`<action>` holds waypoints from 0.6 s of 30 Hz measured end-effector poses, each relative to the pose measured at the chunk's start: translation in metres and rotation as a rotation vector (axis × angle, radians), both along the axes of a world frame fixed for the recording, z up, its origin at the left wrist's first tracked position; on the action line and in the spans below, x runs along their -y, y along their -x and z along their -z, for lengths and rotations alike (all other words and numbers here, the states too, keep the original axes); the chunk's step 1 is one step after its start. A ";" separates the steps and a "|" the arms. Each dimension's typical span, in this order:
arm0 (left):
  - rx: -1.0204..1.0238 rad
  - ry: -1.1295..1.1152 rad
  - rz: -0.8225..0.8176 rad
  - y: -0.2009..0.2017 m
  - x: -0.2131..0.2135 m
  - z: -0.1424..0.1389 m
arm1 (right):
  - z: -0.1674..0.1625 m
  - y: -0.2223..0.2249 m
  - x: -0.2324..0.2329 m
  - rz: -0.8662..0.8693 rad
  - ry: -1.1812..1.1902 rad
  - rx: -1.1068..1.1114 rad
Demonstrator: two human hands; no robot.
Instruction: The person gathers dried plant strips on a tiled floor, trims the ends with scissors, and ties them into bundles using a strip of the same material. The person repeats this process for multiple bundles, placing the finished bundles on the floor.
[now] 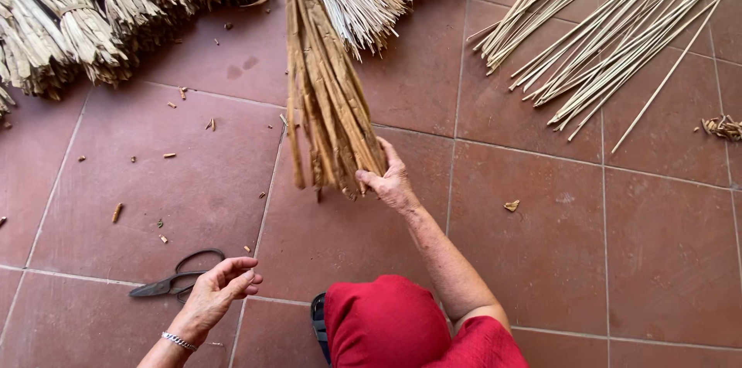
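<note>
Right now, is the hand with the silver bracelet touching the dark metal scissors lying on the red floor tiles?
Apart. The head view shows the left hand raised with fingers curled, a strip of red tile visible between it and the scissors.

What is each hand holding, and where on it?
The right hand grips the straw bundle at its lower cut end. The left hand holds nothing, beside the scissors.

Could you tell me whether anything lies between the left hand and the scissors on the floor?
Nothing visible does: the left hand hovers just right of the scissors, with only bare tile between them.
</note>
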State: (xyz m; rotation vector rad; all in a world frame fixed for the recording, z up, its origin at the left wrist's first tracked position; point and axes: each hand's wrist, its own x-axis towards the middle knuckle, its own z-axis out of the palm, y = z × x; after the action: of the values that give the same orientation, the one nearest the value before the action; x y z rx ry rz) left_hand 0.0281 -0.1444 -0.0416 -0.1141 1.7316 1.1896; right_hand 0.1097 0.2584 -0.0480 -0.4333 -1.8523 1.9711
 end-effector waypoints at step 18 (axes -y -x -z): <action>0.014 0.012 -0.091 0.003 0.028 0.035 | -0.147 0.006 -0.210 0.297 -0.208 0.225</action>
State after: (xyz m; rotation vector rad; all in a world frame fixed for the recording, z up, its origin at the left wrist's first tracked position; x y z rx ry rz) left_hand 0.0250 -0.1729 -0.0770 -0.2101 1.7366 1.2418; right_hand 0.1040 0.4687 0.0995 -0.8410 -1.9682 1.5700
